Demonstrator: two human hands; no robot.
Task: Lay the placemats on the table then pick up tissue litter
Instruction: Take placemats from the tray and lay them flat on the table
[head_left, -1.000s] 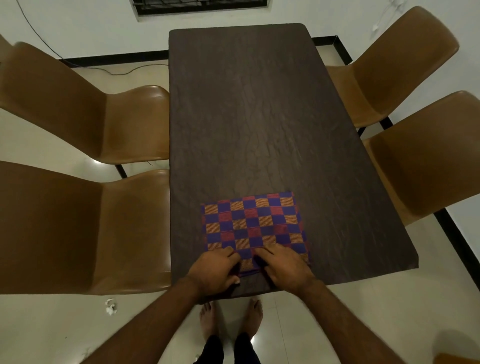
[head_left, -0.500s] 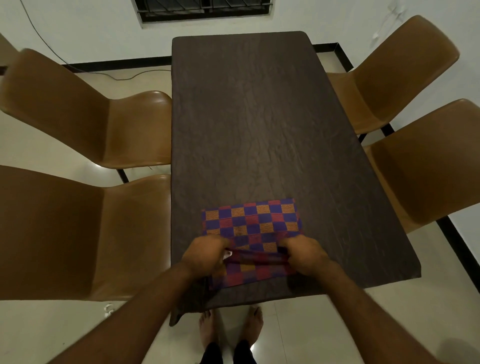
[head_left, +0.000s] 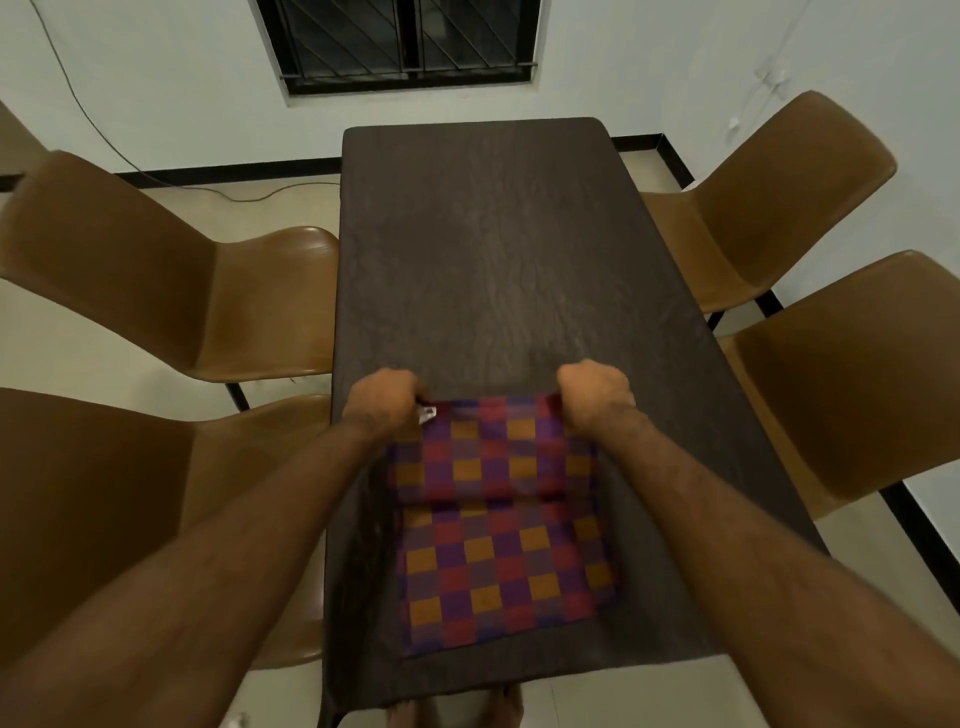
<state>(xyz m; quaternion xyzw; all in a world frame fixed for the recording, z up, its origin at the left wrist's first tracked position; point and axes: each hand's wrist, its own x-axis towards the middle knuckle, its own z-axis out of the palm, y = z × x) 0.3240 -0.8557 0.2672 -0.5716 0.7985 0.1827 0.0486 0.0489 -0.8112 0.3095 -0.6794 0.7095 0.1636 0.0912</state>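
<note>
At the bottom edge of the frame, left of centre, a small white scrap (head_left: 236, 720) lies on the floor by the near corner of the table (head_left: 467, 260). I'd take it for the tissue litter, not yet picked up, though it is too small to be sure.

Just above it, in the lower middle of the frame, the checked placemats (head_left: 509, 571) sit flat on the near end of the dark top. Their upper layer (head_left: 493, 452) is raised off the rest, with a fold line across the middle. Whether that is one mat being opened out or the top mat coming off a stack, I cannot tell.

At the layer's two far corners the left hand (head_left: 382, 402) and right hand (head_left: 597, 392) are each closed tight on the cloth, knuckles up. Holding both corners looks meant to keep the edge straight and taut, so the mat goes down square towards the middle of the table.

Beyond the hands, brown chairs (head_left: 156, 270) flank both sides, and a barred window (head_left: 405, 41) fills the top centre. No bin, basket or box shows anywhere for the tissue.
</note>
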